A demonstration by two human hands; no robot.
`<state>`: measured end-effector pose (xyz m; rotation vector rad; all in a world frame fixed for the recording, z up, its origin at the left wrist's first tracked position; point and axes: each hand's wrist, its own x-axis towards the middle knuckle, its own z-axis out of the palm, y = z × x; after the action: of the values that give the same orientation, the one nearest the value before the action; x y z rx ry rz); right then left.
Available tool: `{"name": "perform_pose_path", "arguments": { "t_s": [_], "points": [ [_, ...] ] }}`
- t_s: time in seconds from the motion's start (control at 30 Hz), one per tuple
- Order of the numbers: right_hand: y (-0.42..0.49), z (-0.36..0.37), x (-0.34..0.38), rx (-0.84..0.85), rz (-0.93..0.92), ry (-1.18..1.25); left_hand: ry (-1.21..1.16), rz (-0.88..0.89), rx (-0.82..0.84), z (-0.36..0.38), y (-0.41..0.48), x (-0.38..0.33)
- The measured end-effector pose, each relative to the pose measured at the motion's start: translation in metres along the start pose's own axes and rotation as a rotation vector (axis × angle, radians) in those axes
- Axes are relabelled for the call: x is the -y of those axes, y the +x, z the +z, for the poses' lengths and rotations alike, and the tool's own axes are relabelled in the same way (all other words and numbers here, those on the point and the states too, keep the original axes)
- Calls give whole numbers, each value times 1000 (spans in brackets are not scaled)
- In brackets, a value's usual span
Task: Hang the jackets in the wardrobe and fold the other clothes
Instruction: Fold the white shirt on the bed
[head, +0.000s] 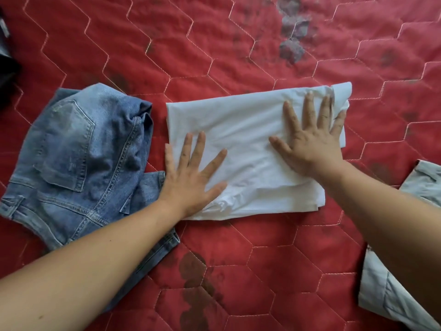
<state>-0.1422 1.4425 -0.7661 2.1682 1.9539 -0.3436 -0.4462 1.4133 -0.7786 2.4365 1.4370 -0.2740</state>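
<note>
Red quilted bedspread lies under everything. Left of your left hand, touching its wrist, the jeans sit bunched and look unfolded. Both hands are flat, fingers straight and spread, gripping nothing. They press the white shirt, already folded to a rectangle; your right hand covers its right end. Beyond your right forearm, a pale grey garment seems left to fold.
</note>
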Motion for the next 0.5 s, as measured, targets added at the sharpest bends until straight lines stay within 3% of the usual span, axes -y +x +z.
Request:
{"name": "perform_pose_path", "arguments": {
  "t_s": [0.07,0.17,0.23,0.4,0.5],
  "points": [
    [-11,-4,5,-3,-52,-38,-227,-157,-38,-9,1,1],
    [-40,14,13,39,-146,-64,-654,-431,-272,-27,2,1],
    [-51,26,11,54,-144,-53,-819,-545,-343,-35,-1,0],
    [-47,15,16,104,-120,-39,-887,-483,-223,-44,-7,9],
    [-65,3,43,76,-234,42,-971,-431,-60,-47,-11,13]
  ]
}}
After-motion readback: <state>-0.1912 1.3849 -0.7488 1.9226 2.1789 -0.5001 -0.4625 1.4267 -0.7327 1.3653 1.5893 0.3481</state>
